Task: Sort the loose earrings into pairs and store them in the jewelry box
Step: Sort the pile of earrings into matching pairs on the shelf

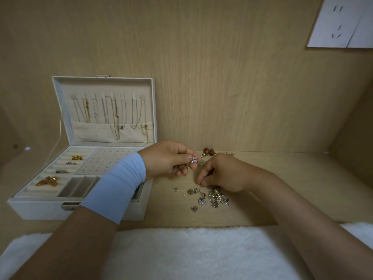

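My left hand (pixel 169 158) pinches a small silver flower-shaped earring (pixel 193 159) just right of the open white jewelry box (pixel 36 209). My right hand (pixel 220 170) hovers beside it, fingers curled down over a heap of loose silver and pearl earrings (pixel 214 197) on the wooden shelf; what its fingertips hold is hidden. A heart earring (pixel 194 208) and a small stud (pixel 176 189) lie apart from the heap. Red bead earrings (pixel 209 152) sit by the back wall. The box's perforated stud panel (pixel 105 160) is bare.
Necklaces hang inside the box lid (pixel 109 112). Gold and silver rings sit in the ring rolls (pixel 60 168) at the box's left. A white fluffy towel (pixel 181 253) covers the near edge. A white paper (pixel 343 23) hangs on the back wall at the upper right.
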`<state>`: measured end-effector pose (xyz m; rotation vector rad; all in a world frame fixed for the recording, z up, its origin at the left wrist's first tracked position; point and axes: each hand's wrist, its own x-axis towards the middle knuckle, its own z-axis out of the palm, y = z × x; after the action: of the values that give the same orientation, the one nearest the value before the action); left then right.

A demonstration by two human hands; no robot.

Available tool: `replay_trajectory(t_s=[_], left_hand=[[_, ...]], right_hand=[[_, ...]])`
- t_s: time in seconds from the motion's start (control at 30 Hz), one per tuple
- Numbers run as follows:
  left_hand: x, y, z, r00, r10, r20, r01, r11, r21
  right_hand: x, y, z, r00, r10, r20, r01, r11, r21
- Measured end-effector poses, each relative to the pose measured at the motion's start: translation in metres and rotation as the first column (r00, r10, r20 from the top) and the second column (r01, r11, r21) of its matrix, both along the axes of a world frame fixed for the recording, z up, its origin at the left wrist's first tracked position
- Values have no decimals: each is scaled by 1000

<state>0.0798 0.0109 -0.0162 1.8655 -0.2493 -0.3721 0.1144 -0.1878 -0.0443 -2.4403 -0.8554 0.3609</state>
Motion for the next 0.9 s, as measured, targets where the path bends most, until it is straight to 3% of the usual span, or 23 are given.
replay_trajectory(t_s=[0.4, 0.5, 0.63, 0.73, 0.9], left_hand=[[8, 16, 4, 966, 94, 242, -172, 930, 325], [8, 10, -2, 949, 17, 315, -186, 837, 515], [12, 1, -10, 934, -95, 344, -219, 608, 763], [13, -5, -14, 929, -150, 338, -235, 465, 853], [10, -8, -14, 929, -181, 323, -233, 391, 890]], right_hand=[[-4, 1, 6, 1000, -20, 11, 21, 997, -77], [0, -12, 18, 996, -92, 7, 91, 995, 46], [10, -30, 28, 963, -270, -12, 267, 942, 206], [14, -32, 22, 940, -336, -58, 339, 902, 268], [15, -33, 20, 900, -393, -188, 436, 828, 354]])
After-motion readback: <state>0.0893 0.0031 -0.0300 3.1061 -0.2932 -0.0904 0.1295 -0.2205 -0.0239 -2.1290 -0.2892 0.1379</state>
